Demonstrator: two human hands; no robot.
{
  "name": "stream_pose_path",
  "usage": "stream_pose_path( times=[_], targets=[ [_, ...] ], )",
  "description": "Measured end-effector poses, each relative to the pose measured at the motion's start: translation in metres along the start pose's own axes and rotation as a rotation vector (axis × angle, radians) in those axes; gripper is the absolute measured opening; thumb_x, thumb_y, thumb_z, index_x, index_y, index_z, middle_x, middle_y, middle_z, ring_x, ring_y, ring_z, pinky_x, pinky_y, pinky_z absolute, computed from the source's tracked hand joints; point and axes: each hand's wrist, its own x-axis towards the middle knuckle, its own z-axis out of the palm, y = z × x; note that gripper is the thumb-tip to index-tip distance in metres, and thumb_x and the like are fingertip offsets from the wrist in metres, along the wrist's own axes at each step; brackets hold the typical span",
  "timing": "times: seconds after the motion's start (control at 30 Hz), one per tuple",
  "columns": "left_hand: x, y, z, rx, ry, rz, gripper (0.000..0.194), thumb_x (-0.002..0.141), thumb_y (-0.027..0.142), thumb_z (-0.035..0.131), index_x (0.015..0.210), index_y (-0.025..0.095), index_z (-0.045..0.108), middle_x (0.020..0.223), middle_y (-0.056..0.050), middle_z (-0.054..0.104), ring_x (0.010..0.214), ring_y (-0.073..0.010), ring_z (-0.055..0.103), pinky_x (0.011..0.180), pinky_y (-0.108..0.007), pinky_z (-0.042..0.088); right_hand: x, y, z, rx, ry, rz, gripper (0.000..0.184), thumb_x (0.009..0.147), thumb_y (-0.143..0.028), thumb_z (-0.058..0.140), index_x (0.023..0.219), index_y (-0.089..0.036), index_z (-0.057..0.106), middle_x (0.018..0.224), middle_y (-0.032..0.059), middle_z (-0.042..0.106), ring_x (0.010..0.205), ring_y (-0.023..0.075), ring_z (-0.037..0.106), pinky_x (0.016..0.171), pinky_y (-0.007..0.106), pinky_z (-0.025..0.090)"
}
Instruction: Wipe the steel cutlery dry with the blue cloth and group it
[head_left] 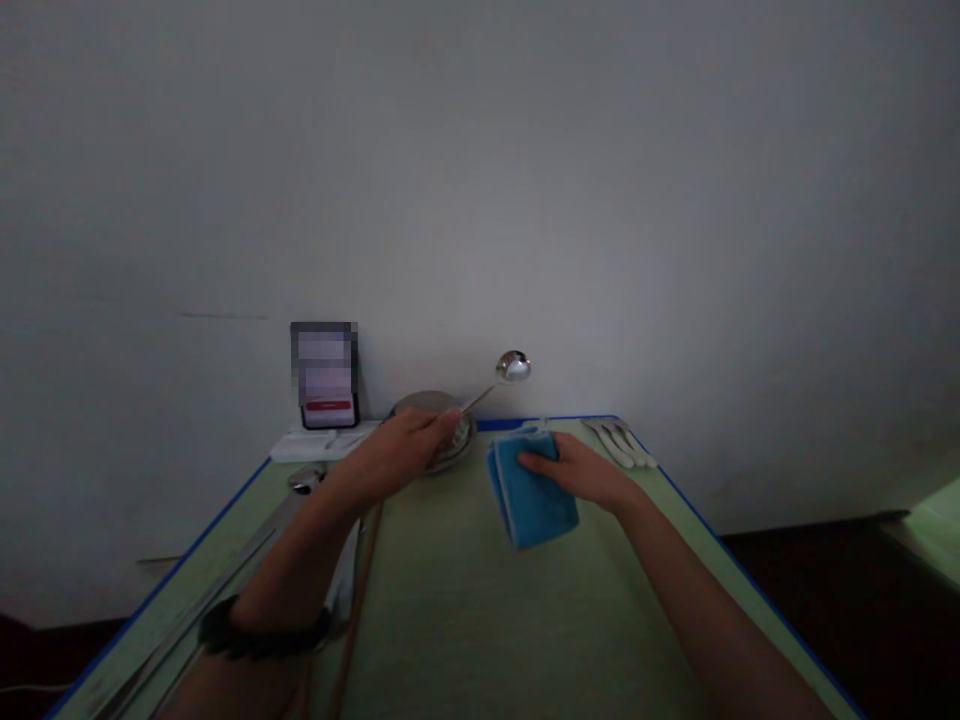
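Observation:
My left hand [412,445] is closed around the handle of a shiny metal spoon [513,367]. The spoon is raised, its rounded bowl pointing up and to the right in front of the wall. In my right hand [581,470] is a folded blue cloth [536,495] with pale edges, pinched by the thumb and fingers over the table. Spoon and cloth are apart. Behind my left hand sits a round metal bowl [431,400], partly covered by the hand; what lies inside it is hard to make out.
Several forks [619,445] with pale handles lie at the table's far right corner. A phone-like device [330,375] leans on the wall at the back left. Another metal ladle or spoon [304,480], long metal utensils and a brown stick [360,600] lie along the left side. Blue edging borders the green table [480,620].

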Motion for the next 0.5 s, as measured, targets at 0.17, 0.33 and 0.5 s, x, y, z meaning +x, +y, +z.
stream_pose_path(
  times=[0.17, 0.33, 0.5],
  targets=[
    [0.004, -0.001, 0.017, -0.092, -0.098, 0.061, 0.047, 0.083, 0.053, 0.031, 0.054, 0.017, 0.041, 0.049, 0.005, 0.039, 0.047, -0.01, 0.037, 0.046, -0.023, 0.028, 0.0, -0.003, 0.007, 0.122, -0.225, -0.13, 0.042, 0.073, -0.041, 0.06, 0.109, -0.02, 0.058, 0.103, 0.005, 0.064, 0.086, 0.0156, 0.058, 0.077, 0.03, 0.045],
    [0.004, 0.002, 0.036, -0.527, -0.355, -0.001, 0.046, 0.083, 0.057, 0.031, 0.058, 0.019, 0.036, 0.045, 0.009, 0.026, 0.038, -0.0064, 0.023, 0.038, -0.02, 0.018, 0.005, -0.008, 0.023, 0.635, -0.023, -0.186, 0.042, 0.08, -0.042, 0.05, 0.118, -0.025, 0.051, 0.112, 0.0061, 0.06, 0.09, 0.0137, 0.058, 0.078, 0.029, 0.045],
    [0.001, 0.008, 0.046, -0.616, -0.477, -0.015, 0.049, 0.085, 0.057, 0.022, 0.063, 0.017, 0.042, 0.043, 0.006, 0.035, 0.036, -0.0073, 0.03, 0.037, -0.02, 0.025, 0.007, -0.012, 0.019, 0.717, 0.146, -0.235, 0.026, 0.077, -0.04, 0.056, 0.092, -0.02, 0.06, 0.086, 0.0036, 0.065, 0.061, 0.0092, 0.055, 0.063, 0.025, 0.047]
  ],
)
